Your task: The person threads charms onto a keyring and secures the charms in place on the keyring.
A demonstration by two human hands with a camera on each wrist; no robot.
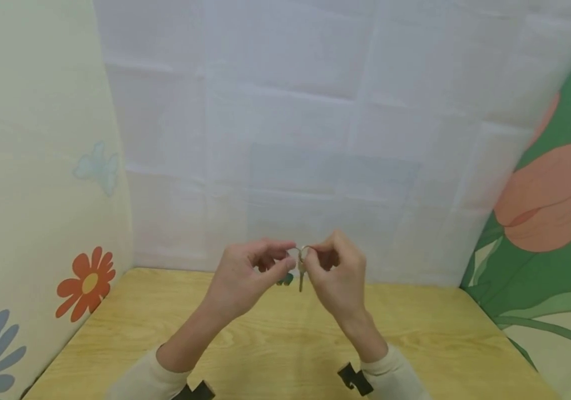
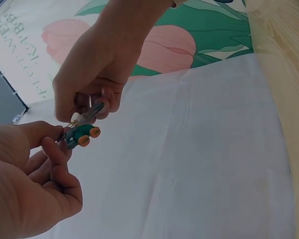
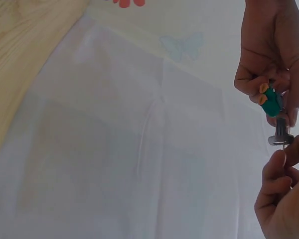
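Note:
Both hands are raised over the table and meet at a metal key ring [image 1: 305,248]. My left hand [image 1: 245,275] pinches the ring's left side between thumb and fingertips. On the other side, my right hand [image 1: 340,272] pinches the ring with thumb and index finger. A metal key [image 1: 301,279] hangs from it between the hands, pointing down. Beside the left fingertips dangles a small green figurine [image 2: 80,135] with orange feet, partly hidden by the left thumb in the head view. The right wrist view shows the figurine [image 3: 272,102] near the key [image 3: 280,130].
Below the hands lies a light wood-grain table [image 1: 275,344]. A creased white cloth [image 1: 275,139] hangs behind it. Flower-printed panels stand at the left [image 1: 40,211] and right [image 1: 540,266]. Dark straps or clips [image 1: 355,379] show at the sleeves.

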